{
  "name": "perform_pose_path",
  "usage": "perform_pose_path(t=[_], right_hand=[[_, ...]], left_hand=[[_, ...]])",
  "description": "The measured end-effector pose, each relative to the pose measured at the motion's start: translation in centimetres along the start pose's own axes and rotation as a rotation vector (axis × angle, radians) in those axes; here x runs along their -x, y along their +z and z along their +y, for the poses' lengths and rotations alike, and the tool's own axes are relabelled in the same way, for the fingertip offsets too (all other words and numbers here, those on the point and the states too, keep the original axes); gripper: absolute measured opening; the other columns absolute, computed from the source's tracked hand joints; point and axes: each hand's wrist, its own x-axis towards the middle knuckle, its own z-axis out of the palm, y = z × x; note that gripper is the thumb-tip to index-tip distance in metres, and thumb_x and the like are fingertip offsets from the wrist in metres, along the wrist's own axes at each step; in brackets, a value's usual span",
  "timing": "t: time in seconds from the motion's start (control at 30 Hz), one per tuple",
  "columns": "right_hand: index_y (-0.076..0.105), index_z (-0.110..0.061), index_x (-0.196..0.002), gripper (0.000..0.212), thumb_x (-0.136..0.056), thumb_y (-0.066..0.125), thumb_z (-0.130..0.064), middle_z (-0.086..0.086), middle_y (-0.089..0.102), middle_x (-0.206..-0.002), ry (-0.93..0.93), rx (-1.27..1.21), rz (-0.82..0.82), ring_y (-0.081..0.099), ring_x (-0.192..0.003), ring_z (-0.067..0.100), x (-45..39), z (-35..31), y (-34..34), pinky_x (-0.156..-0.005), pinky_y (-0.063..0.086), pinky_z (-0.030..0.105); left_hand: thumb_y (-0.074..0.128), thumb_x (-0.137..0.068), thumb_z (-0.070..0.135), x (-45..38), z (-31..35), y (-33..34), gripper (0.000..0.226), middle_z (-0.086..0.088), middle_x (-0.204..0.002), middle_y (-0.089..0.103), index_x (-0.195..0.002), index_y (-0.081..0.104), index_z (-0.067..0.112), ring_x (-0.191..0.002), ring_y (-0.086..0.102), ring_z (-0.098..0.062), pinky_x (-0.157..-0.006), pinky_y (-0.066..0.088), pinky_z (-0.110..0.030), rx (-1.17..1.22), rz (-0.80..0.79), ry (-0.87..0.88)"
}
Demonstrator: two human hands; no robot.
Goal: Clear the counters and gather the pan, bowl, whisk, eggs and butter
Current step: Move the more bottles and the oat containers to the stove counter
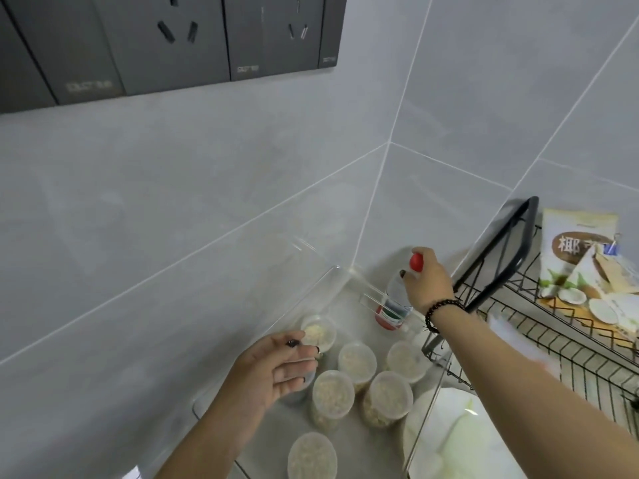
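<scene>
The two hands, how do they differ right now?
The right hand is curled round the red cap of a bottle at the corner of the wall; the left hand holds nothing, its fingers relaxed and spread. The right hand is farther back, beside the wire rack; the left hand hovers nearer, over the lidded cups in the clear bin. The right wrist wears a dark bead bracelet; the left shows none. Both have dark nails.

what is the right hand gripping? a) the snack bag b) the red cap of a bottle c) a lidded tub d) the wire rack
b: the right hand curls over the red cap of the bottle standing in the corner, apart from the lidded tubs and the wire rack.
</scene>
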Motion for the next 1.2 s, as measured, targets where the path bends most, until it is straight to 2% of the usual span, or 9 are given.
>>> perform_pose_path(t=[0.17, 0.27, 0.47, 0.63, 0.8, 0.87, 0.97, 1.03, 1.2], right_hand=[[0.049, -0.015, -0.126, 0.034, -0.093, 0.054, -0.009, 0.015, 0.058, -0.119, -0.016, -0.023, 0.108, 0.056, -0.101, 0.029, 0.2, 0.4, 0.4, -0.088, 0.046, 0.035], [0.052, -0.015, -0.122, 0.032, -0.092, 0.055, -0.006, 0.01, 0.059, -0.115, -0.082, -0.069, 0.171, 0.053, -0.086, 0.016, 1.1, 0.3, 0.3, -0.082, 0.042, 0.027], [0.055, -0.021, -0.119, 0.032, -0.089, 0.061, -0.01, 0.005, 0.061, -0.11, -0.224, -0.233, 0.308, 0.057, -0.098, 0.021, 2.4, -2.8, -2.7, -0.089, 0.045, 0.03], [0.054, -0.022, -0.121, 0.034, -0.09, 0.06, -0.009, -0.007, 0.057, -0.111, -0.392, -0.289, 0.359, 0.054, -0.098, 0.011, 4.9, -6.8, -7.1, -0.082, 0.04, 0.016], [0.057, -0.027, -0.116, 0.035, -0.087, 0.064, -0.009, -0.006, 0.062, -0.109, -0.461, -0.337, 0.268, 0.06, -0.099, 0.016, 7.5, -9.0, -10.2, -0.084, 0.046, 0.017], [0.059, -0.029, -0.112, 0.035, -0.085, 0.066, -0.008, -0.003, 0.065, -0.108, -0.443, -0.342, 0.193, 0.061, -0.096, 0.021, 8.5, -9.4, -10.8, -0.082, 0.05, 0.025], [0.061, -0.027, -0.111, 0.033, -0.084, 0.069, -0.008, 0.001, 0.067, -0.105, -0.373, -0.398, -0.002, 0.066, -0.091, 0.022, 10.1, -9.6, -11.2, -0.073, 0.054, 0.029], [0.063, -0.024, -0.111, 0.033, -0.083, 0.07, -0.008, 0.002, 0.07, -0.104, -0.341, -0.414, -0.121, 0.067, -0.089, 0.022, 11.1, -9.5, -10.9, -0.074, 0.055, 0.029], [0.063, -0.024, -0.112, 0.033, -0.085, 0.067, -0.004, 0.007, 0.069, -0.105, -0.273, -0.503, -0.263, 0.063, -0.097, 0.036, 12.4, -9.2, -9.4, -0.071, 0.057, 0.042]], left_hand=[[0.049, -0.096, 0.008, 0.1, -0.7, -0.6, 0.02, -0.014, -0.096, 0.075, -0.108, 0.066, 0.009, -0.081, 0.074, -0.021, -0.072, 0.05, -0.031, 0.006, -0.012, -0.012], [0.051, -0.096, 0.009, 0.3, -0.8, -0.7, 0.019, -0.015, -0.096, 0.075, -0.107, 0.066, 0.01, -0.082, 0.074, -0.021, -0.074, 0.05, -0.033, 0.002, -0.02, -0.019], [0.05, -0.096, 0.009, 0.8, -0.5, 0.0, 0.019, -0.015, -0.098, 0.075, -0.105, 0.067, 0.009, -0.082, 0.074, -0.022, -0.08, 0.05, -0.035, -0.013, -0.049, 0.006], [0.051, -0.094, 0.008, 0.8, -0.4, 1.5, 0.018, -0.014, -0.096, 0.075, -0.107, 0.065, 0.008, -0.086, 0.074, -0.023, -0.084, 0.05, -0.037, -0.043, -0.094, 0.039], [0.074, -0.065, 0.015, 1.3, 1.0, 3.5, 0.044, -0.011, -0.099, 0.075, -0.108, 0.063, 0.011, -0.091, 0.068, -0.022, -0.078, 0.049, -0.031, -0.067, -0.075, 0.2], [0.075, -0.075, 0.017, 1.3, 1.5, 4.2, 0.034, -0.006, -0.107, 0.072, -0.106, 0.063, 0.018, -0.102, 0.065, -0.02, -0.084, 0.049, -0.033, -0.133, -0.04, 0.304], [0.062, -0.094, 0.025, 0.8, 1.4, 4.6, 0.015, 0.007, -0.115, 0.067, -0.107, 0.061, 0.032, -0.112, 0.06, -0.011, -0.099, 0.047, -0.037, -0.267, 0.011, 0.45], [0.053, -0.096, 0.042, 0.9, 1.3, 5.0, 0.012, 0.016, -0.114, 0.066, -0.106, 0.06, 0.042, -0.109, 0.06, -0.002, -0.092, 0.049, -0.028, -0.348, -0.008, 0.511], [0.032, -0.09, 0.068, 1.8, 0.1, 5.8, 0.04, 0.027, -0.096, 0.069, -0.104, 0.059, 0.042, -0.093, 0.067, 0.003, -0.076, 0.051, -0.015, -0.487, -0.122, 0.5]])
